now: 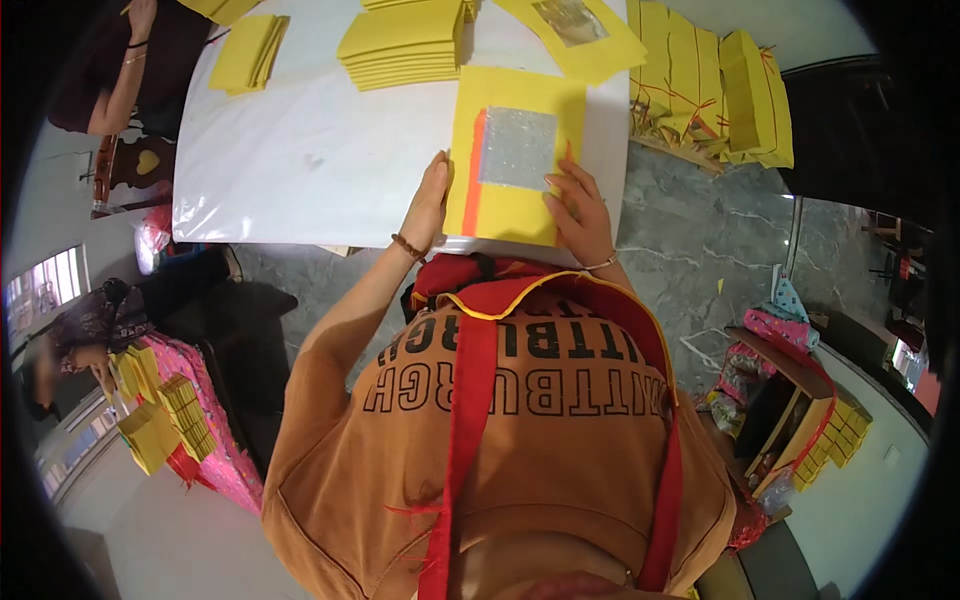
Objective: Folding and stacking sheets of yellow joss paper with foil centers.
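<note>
At the table's front edge lies a yellow paper sheet (515,215), possibly the top of a stack. It bears a silver foil square (520,148) and an orange-red strip (474,175) along the foil's left side. My left hand (431,200) rests along the left edge of the yellow paper, fingers stretched out and close together. On the opposite side, my right hand (583,213) lies over the right edge with its fingers apart, the tips touching the paper near the foil. Neither hand is wrapped round anything.
A white-covered table (290,170) carries a thick yellow paper stack (400,50), a smaller stack (245,52) and a foil-marked sheet (590,40). Tied yellow bundles (690,75) stand to the right. Another person's arm (125,85) is at far left.
</note>
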`<state>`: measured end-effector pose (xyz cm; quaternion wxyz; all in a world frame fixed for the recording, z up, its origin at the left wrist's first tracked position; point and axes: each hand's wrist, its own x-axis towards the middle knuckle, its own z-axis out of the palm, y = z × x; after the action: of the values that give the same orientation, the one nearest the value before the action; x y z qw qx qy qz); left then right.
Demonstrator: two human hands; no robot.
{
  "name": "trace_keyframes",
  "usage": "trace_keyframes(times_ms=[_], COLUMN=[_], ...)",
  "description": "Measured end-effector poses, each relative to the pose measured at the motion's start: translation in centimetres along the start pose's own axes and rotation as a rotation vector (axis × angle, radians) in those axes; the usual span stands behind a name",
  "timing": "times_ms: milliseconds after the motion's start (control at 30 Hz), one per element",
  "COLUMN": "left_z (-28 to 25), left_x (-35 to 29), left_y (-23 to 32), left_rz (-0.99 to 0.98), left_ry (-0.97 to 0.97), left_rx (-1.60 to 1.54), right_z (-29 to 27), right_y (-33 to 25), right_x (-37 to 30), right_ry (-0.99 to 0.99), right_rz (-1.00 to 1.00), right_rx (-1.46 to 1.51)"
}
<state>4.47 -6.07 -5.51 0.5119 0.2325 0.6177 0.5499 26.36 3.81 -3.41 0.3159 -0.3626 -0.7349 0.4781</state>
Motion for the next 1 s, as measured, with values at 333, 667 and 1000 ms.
trace_keyframes(times_ms=[333,667,1000], left_z=[3.8,3.2,1.8], left_x=[-0.7,-5.3,-1.8], left_y=[-1.7,4.9,5.8], left_rz=[0.169,0.916,0.792], left_ry=[0.035,-0.301,-0.379], left_rx=[0.030,1.278,0.970], right_z=[-2.1,-3.0,-3.1], right_y=[2.7,3.2,5.0], right_x=[1.5,2.0,2.4], right_ry=[-0.098,-0.111,-0.067], right_rz=[-0.122,-0.113,-0.008], right_rx=[0.002,0.024,0.339])
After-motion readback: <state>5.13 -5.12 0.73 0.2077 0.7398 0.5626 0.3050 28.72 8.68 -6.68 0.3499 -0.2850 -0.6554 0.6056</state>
